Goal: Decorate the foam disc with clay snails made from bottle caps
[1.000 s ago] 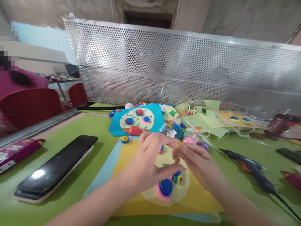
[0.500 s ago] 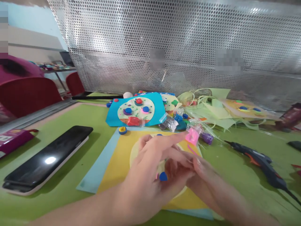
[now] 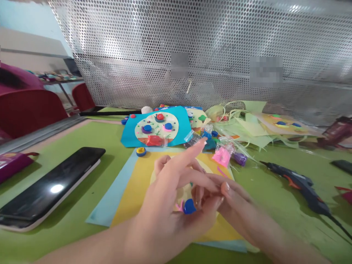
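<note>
My left hand and my right hand meet at the fingertips above a yellow sheet that lies on a light blue one. Both are closed in a pinch; whatever sits between the fingertips is too small or hidden to make out. My left index finger points up and away. Beneath the hands is a pale round paper, largely covered, with a blue cap and a bit of pink clay on it. A pink clay lump in clear wrap lies just beyond, beside a purple one.
A phone lies at left, near a purple packet. A glue gun is at right. Behind stand a blue card with clay decorations, pale paper scraps and a perforated metal panel. A blue-yellow cap is near the sheet.
My left index finger has lifted away from the pink clay lump. The fingertips of both hands stay together, slightly shifted. The whole view has moved a little.
</note>
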### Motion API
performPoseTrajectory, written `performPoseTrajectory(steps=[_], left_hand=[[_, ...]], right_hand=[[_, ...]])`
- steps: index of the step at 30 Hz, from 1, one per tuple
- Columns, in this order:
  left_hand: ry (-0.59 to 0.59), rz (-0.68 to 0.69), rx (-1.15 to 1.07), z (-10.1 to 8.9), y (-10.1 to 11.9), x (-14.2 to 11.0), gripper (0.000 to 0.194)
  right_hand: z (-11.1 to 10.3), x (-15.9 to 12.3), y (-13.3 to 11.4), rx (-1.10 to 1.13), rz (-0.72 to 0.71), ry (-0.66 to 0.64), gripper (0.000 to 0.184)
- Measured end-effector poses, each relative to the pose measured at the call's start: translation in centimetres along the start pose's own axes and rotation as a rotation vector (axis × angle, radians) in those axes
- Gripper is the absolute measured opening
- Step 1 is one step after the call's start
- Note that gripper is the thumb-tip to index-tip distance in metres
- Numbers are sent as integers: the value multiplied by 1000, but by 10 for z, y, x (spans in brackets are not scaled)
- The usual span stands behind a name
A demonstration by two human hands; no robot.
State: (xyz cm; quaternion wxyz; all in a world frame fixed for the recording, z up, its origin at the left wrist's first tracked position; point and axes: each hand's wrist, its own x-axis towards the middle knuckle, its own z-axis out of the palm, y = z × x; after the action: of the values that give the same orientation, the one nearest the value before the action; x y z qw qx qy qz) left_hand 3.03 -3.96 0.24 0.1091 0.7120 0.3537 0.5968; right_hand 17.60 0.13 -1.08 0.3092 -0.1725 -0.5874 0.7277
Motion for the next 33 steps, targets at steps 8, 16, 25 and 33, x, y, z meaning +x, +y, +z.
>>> performPoseTrajectory(steps=[8,16,25,33], left_hand=[[-1,7,-17,1,-2,-1,66],[45,-92,-47,-3,2,2,60],[1,-124,-41,-1,2,0,58],[1,-132,-34,2,2,-4,58]], right_hand=[[2,0,-2,29,6,-3,39],[3,-1,3,57,14,20,38],[5,-4,2,-212,-38,226,40],[3,-11,6,-363,-96,310,42]])
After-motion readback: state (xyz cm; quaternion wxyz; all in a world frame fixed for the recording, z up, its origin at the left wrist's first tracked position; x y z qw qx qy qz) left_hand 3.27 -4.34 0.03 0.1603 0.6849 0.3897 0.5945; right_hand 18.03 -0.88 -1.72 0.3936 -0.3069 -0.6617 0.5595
